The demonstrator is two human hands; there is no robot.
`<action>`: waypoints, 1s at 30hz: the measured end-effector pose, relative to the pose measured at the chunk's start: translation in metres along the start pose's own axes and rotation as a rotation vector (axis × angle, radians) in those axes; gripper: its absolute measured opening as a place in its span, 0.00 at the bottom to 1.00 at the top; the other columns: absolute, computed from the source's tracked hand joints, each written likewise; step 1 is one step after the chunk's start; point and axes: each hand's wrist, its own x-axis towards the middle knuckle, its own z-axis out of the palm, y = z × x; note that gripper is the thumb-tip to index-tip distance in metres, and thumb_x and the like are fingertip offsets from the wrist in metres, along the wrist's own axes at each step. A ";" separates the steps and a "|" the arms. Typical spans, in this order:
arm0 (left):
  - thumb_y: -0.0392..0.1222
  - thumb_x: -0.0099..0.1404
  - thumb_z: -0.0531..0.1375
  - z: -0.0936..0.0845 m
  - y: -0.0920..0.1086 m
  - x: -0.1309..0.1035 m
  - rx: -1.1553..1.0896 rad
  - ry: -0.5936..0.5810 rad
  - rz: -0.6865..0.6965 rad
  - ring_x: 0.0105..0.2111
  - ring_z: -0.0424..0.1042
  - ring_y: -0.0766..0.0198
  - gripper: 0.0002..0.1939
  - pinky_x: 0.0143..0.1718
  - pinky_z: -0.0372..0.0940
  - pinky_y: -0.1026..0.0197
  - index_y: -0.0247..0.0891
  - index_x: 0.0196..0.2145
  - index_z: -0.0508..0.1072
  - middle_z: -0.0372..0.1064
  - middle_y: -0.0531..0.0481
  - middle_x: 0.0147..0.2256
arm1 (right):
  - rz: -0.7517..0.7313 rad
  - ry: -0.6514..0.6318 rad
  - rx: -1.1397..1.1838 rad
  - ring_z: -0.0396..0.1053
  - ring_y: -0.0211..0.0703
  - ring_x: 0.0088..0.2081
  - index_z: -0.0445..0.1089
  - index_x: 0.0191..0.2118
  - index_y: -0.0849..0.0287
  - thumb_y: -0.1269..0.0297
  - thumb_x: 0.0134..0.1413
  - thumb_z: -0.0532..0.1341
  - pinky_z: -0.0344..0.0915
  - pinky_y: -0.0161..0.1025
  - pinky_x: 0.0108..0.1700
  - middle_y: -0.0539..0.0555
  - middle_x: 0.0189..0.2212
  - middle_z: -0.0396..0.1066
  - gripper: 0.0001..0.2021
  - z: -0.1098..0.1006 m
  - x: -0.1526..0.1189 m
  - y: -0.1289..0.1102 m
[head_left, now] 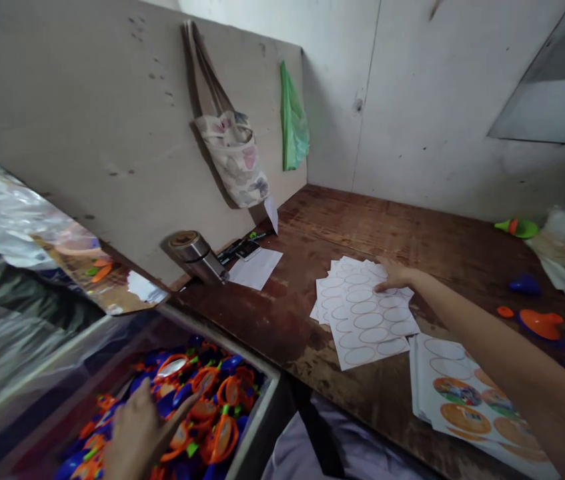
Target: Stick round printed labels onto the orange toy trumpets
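Observation:
My left hand (137, 427) is low over a grey bin (262, 413), its thumb and fingers apart. Several orange and blue plastic pieces with green tabs (207, 400) fill the bin below it. On the brown table, my right hand (393, 275) rests at the far right edge of a loose stack of white sheets (367, 320) printed with oval outlines. Its thumb and fingers are spread on the paper. Under my right forearm lies a second stack of sheets (455, 390), with some orange picture stickers in its ovals.
A steel flask (197, 257) leans by the partition, near a white paper (256, 268) and dark small items. A cloth bag (235, 157) and a green plastic bag (293, 127) hang above. Orange, blue and green plastic parts (539, 325) lie at the right.

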 end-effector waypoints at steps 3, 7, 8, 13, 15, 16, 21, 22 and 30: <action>0.63 0.68 0.60 0.042 0.074 0.005 -0.052 0.020 0.072 0.64 0.73 0.23 0.29 0.66 0.66 0.21 0.46 0.60 0.74 0.78 0.33 0.58 | 0.031 -0.004 -0.015 0.74 0.58 0.62 0.71 0.66 0.56 0.55 0.72 0.68 0.75 0.62 0.62 0.61 0.67 0.71 0.23 0.004 0.006 -0.005; 0.58 0.69 0.67 0.107 0.189 -0.008 -0.170 -0.251 0.394 0.79 0.48 0.32 0.43 0.75 0.53 0.25 0.40 0.74 0.62 0.53 0.29 0.78 | 0.066 -0.017 -0.037 0.74 0.59 0.62 0.70 0.67 0.56 0.55 0.72 0.68 0.74 0.63 0.62 0.61 0.67 0.70 0.24 0.006 0.005 -0.012; 0.61 0.64 0.72 0.120 0.214 -0.011 -0.175 -0.391 0.499 0.80 0.43 0.28 0.51 0.74 0.50 0.19 0.41 0.77 0.59 0.47 0.28 0.79 | 0.066 -0.022 -0.041 0.74 0.59 0.62 0.71 0.66 0.56 0.55 0.72 0.68 0.75 0.62 0.62 0.61 0.67 0.70 0.23 0.006 0.004 -0.014; 0.67 0.54 0.78 0.158 0.276 -0.002 -0.056 -0.669 0.577 0.79 0.38 0.17 0.65 0.66 0.34 0.04 0.42 0.79 0.56 0.41 0.24 0.80 | 0.017 -0.062 -0.041 0.77 0.56 0.58 0.72 0.64 0.57 0.55 0.72 0.68 0.78 0.58 0.58 0.60 0.63 0.74 0.21 0.005 -0.006 -0.024; 0.60 0.61 0.76 0.159 0.275 0.007 -0.052 -0.640 0.576 0.79 0.42 0.22 0.56 0.69 0.35 0.07 0.43 0.78 0.58 0.46 0.26 0.79 | -0.005 -0.080 -0.038 0.77 0.54 0.57 0.73 0.63 0.57 0.55 0.72 0.68 0.78 0.57 0.57 0.60 0.62 0.75 0.20 0.003 -0.007 -0.027; 0.56 0.64 0.75 0.158 0.271 0.011 -0.056 -0.629 0.582 0.79 0.45 0.25 0.51 0.70 0.36 0.10 0.43 0.77 0.60 0.49 0.27 0.78 | -0.011 -0.081 -0.039 0.77 0.54 0.57 0.73 0.63 0.57 0.55 0.72 0.68 0.78 0.57 0.57 0.60 0.62 0.75 0.20 0.001 -0.006 -0.030; 0.54 0.57 0.79 0.142 0.248 0.045 -0.077 -0.580 0.580 0.77 0.57 0.36 0.46 0.76 0.52 0.29 0.46 0.70 0.72 0.63 0.36 0.74 | -0.002 -0.061 -0.044 0.75 0.57 0.60 0.72 0.65 0.56 0.55 0.72 0.68 0.76 0.60 0.60 0.61 0.65 0.72 0.22 -0.006 0.002 -0.048; 0.54 0.59 0.78 0.138 0.244 0.060 -0.073 -0.537 0.550 0.76 0.59 0.37 0.43 0.76 0.56 0.33 0.44 0.69 0.73 0.64 0.35 0.74 | 0.000 -0.070 -0.040 0.75 0.57 0.61 0.71 0.66 0.56 0.55 0.72 0.68 0.76 0.61 0.61 0.61 0.66 0.71 0.22 -0.005 0.003 -0.053; 0.46 0.77 0.65 0.113 0.247 0.260 -0.007 -0.065 0.188 0.68 0.69 0.41 0.23 0.67 0.67 0.33 0.40 0.66 0.73 0.65 0.36 0.71 | 0.058 -0.195 -0.018 0.69 0.64 0.68 0.67 0.71 0.54 0.54 0.70 0.70 0.69 0.68 0.67 0.62 0.72 0.64 0.29 0.003 0.001 -0.082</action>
